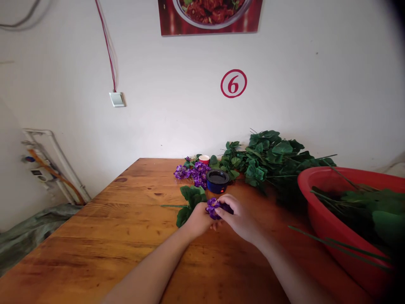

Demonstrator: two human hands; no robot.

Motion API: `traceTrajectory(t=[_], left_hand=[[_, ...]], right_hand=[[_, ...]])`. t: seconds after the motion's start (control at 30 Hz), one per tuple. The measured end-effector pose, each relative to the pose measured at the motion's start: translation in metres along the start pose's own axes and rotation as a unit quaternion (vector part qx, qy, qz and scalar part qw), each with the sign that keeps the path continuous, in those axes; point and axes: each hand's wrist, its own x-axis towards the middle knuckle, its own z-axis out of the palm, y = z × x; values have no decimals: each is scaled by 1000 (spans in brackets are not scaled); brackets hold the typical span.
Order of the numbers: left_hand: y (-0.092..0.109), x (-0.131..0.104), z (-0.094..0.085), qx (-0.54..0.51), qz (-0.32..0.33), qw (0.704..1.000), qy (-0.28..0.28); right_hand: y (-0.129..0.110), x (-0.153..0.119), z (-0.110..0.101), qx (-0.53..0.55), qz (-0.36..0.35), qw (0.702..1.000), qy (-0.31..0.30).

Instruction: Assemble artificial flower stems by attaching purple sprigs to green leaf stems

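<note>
Over the wooden table, my left hand (200,218) is closed around a leafy artificial stem. Its green leaves (191,197) stick out beyond that hand, and a thin stalk points to the left. Right beside it, my right hand (236,215) pinches a purple artificial flower (214,208) between thumb and fingers. The hands nearly touch, and the fingers hide how flower and stem meet. Just beyond them stands a small blue pot with a black rim (217,180), a red light glowing on its front. More purple flowers (198,173) lie in a heap behind and left of the pot.
A red-and-white small cup (204,159) stands behind the flower heap. Green artificial foliage (268,154) is piled along the wall at the back right. On the right, a large red basin (329,223) holds more leaves, with stalks across its rim. The wooden table (126,236) meets the wall.
</note>
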Motion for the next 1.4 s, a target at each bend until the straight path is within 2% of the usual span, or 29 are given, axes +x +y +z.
traceTrajectory(t=[0.2, 0.4, 0.57, 0.77, 1.03, 1.23, 1.3, 1.4], left_hand=[[0, 4, -1, 18, 10, 999, 40], [-3, 6, -3, 10, 31, 998, 53], [-3, 5, -7, 38, 48, 998, 31], [-3, 1, -5, 64, 23, 998, 12], [-5, -4, -8, 85, 54, 995, -9], [-6, -4, -9, 129, 50, 990, -9], [-5, -3, -8, 138, 47, 989, -1], [-5, -3, -5, 134, 32, 990, 14]], right_hand=[[-3, -5, -17, 19, 8, 999, -36], [9, 3, -12, 2, -12, 1000, 19], [10, 6, -14, -5, -8, 999, 39], [12, 6, -11, -43, -30, 998, 39], [-10, -6, -6, -76, -56, 995, -13], [7, -2, 5, -122, -162, 978, 45], [12, 0, 7, -123, -170, 976, 55], [14, 2, 6, -118, -142, 981, 52]])
